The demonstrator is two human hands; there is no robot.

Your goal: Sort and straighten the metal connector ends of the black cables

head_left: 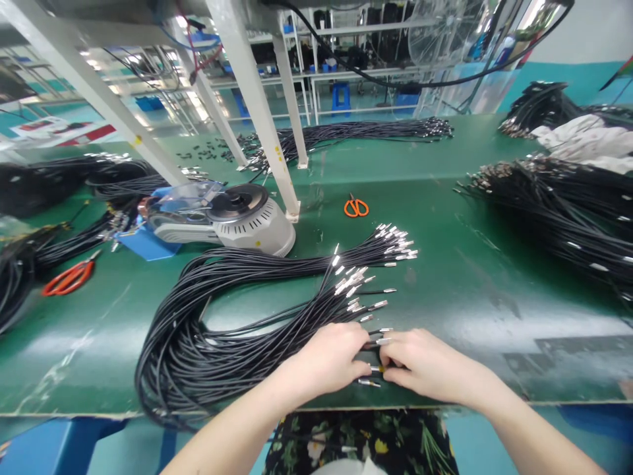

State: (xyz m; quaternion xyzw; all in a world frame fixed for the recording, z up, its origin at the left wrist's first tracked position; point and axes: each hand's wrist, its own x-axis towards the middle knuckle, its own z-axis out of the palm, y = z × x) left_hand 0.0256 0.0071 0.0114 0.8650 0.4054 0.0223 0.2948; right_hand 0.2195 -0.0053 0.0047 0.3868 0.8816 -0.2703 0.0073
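A looped bundle of black cables (237, 359) with silver metal ends lies on the green table in front of me. At its near end, my left hand (339, 356) is closed around a black cable close to the tips. My right hand (420, 363) faces it, thumb and fingers pinched on a metal connector (376, 369) that shows a little yellow at the right fingertips. Several other silver cable ends (353, 284) fan out just beyond my hands. How the fingertips grip the connector is partly hidden.
A white round machine (257, 227) stands left of the table's metal posts (257, 99). Orange-handled scissors (356, 208) lie ahead, and a second orange pair (72, 277) at left. More cable bundles lie at right (568, 211), at the back (366, 130) and at left.
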